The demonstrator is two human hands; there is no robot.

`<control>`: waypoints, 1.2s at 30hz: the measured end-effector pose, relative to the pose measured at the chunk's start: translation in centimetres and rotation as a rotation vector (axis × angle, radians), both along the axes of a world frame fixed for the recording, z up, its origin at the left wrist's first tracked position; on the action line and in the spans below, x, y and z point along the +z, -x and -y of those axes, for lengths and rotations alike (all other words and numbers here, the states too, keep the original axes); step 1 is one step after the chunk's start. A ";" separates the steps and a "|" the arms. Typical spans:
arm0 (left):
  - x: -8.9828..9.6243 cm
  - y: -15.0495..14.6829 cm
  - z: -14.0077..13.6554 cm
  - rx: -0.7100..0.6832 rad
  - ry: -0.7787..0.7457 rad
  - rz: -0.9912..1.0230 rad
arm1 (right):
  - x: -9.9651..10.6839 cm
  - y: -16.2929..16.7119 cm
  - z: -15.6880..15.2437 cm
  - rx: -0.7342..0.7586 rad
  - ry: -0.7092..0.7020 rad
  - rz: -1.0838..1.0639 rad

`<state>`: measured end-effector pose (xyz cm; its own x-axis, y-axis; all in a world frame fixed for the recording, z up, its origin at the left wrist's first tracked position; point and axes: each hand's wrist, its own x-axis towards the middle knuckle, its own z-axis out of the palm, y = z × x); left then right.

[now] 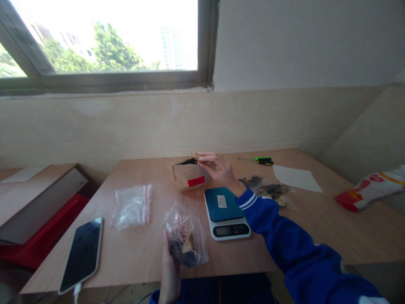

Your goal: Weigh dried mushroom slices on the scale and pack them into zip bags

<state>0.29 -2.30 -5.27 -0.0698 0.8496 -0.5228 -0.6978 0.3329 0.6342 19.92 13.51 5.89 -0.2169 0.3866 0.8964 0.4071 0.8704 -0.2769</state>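
Observation:
My left hand (170, 264) is closed on a clear zip bag (199, 236) near the table's front edge. Inside the bag lie dark pieces and one tan dried piece (189, 242). My right hand (218, 168) reaches over a brown paper bag (182, 179) with a red label and an open top. Between its fingertips is a tan dried piece (195, 155), held at the bag's mouth. Just below that wrist stands a kitchen scale (221, 207) with a blue plate. Its display reading is too small to make out.
Flat clear zip bags (133, 207) and a phone (82, 253) on a cable lie to the left. Behind my right arm are bagged dark pieces (274, 190), two screwdrivers (264, 160) and white paper (297, 177). A red-and-white package (370, 190) is far right.

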 end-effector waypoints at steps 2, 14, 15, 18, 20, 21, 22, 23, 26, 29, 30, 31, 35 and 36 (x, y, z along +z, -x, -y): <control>-0.1 0.0 0.0 0.007 -0.003 0.013 | -0.1 -0.1 -0.3 -0.024 -0.006 0.002; -1.0 -0.3 0.0 0.003 -0.035 0.041 | -2.8 -1.8 -2.3 -0.080 -0.321 0.157; -1.0 -0.5 0.0 -0.003 -0.044 0.046 | -2.6 -1.8 -2.3 -0.096 -0.339 0.160; -1.0 -1.0 0.1 -0.014 -0.074 0.033 | -1.8 -1.6 -2.0 -0.183 -0.367 0.160; -0.8 -1.2 0.1 -0.018 -0.076 0.025 | -1.1 -1.4 -1.6 -0.209 -0.331 0.165; -0.8 -1.2 0.1 -0.023 -0.070 0.029 | -0.8 -1.3 -1.5 -0.206 -0.299 0.172; -0.7 -1.2 0.1 -0.026 -0.063 0.036 | -0.4 -1.2 -1.4 -0.196 -0.264 0.178; -0.7 -1.2 0.1 -0.025 -0.056 0.043 | -0.2 -1.2 -1.3 -0.186 -0.226 0.180; -0.5 -1.0 0.0 -0.009 -0.043 0.042 | 0.4 -1.0 -1.3 -0.161 -0.130 0.161; -0.4 -0.9 0.0 -0.011 -0.035 0.024 | 0.5 -0.9 -1.4 -0.101 -0.110 0.170; -0.3 -0.9 0.0 -0.010 -0.036 0.021 | 0.4 -0.9 -1.4 -0.076 -0.129 0.190; -0.3 -0.9 0.1 -0.009 -0.040 0.021 | 0.3 -0.9 -1.4 -0.056 -0.157 0.214; -0.5 -1.1 0.2 -0.014 -0.056 0.020 | -0.4 -1.1 -1.9 -0.044 -0.248 0.286; -0.6 -1.2 0.2 -0.019 -0.057 0.016 | -0.6 -1.2 -2.2 -0.041 -0.249 0.296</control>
<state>1.44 -2.51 -5.82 -0.0459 0.8790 -0.4747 -0.7019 0.3097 0.6414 21.12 15.69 5.29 -0.4690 0.1785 0.8649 0.4739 0.8773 0.0759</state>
